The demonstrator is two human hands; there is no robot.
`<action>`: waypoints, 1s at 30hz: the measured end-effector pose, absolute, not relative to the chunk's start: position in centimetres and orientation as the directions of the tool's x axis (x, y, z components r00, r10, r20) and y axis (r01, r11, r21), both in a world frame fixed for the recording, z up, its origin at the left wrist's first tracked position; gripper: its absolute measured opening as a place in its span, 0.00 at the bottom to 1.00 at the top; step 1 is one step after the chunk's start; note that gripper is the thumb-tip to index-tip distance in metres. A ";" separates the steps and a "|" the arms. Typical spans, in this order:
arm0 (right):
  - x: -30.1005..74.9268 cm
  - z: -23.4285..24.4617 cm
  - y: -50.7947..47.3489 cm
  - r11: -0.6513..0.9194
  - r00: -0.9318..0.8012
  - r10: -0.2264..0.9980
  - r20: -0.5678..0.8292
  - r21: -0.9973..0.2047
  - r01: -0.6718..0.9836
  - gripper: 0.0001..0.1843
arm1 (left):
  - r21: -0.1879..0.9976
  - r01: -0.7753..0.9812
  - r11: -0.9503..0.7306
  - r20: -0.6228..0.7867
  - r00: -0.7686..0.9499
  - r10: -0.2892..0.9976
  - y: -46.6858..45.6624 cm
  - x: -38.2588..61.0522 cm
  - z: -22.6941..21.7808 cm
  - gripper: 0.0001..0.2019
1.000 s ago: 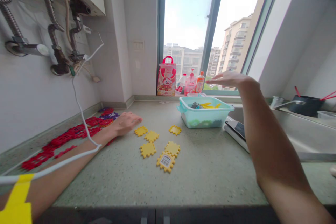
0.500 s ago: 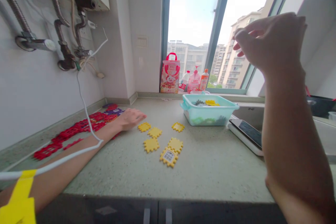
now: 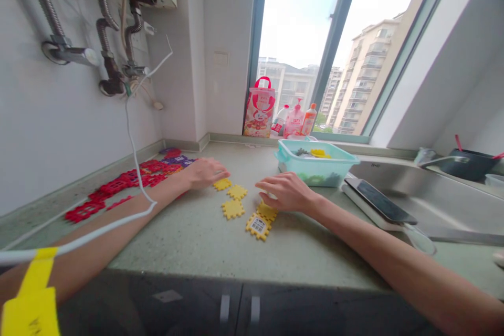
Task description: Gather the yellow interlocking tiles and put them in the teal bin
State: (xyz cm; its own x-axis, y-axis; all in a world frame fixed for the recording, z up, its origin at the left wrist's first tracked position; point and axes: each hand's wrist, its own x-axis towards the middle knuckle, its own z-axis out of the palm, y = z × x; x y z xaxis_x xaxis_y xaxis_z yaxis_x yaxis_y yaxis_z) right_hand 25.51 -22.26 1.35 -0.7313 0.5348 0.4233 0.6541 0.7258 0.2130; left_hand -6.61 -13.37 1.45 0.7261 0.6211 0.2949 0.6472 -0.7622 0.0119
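My left hand [image 3: 207, 172] lies flat on the counter, fingers stretched out beside a yellow puzzle tile [image 3: 222, 184]. Close to it lie more yellow tiles [image 3: 233, 209] and one with a barcode label [image 3: 258, 226]. My right hand [image 3: 285, 192] rests palm down over the tiles on the right, fingers loosely spread, touching a yellow tile [image 3: 268, 211]. Neither hand holds anything that I can see. Red and purple tiles [image 3: 118, 188] stretch along the wall behind my left forearm.
A teal tub [image 3: 315, 165] of mixed pieces stands behind my right hand. A phone [image 3: 378, 206] lies on a white slab right of it, beside a steel sink [image 3: 441, 205]. Bottles and a red bag [image 3: 260, 114] line the window sill. A white cable [image 3: 134, 168] crosses my left arm.
My right hand has come down from high in front of the window onto the counter over the yellow tiles. My left hand has stayed put.
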 end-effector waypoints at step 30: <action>26.0 1.3 -21.3 0.654 -0.582 0.728 0.363 -0.114 0.747 0.26 | 0.085 0.431 -0.898 0.259 0.861 0.438 -16.4 -5.0 2.5 0.31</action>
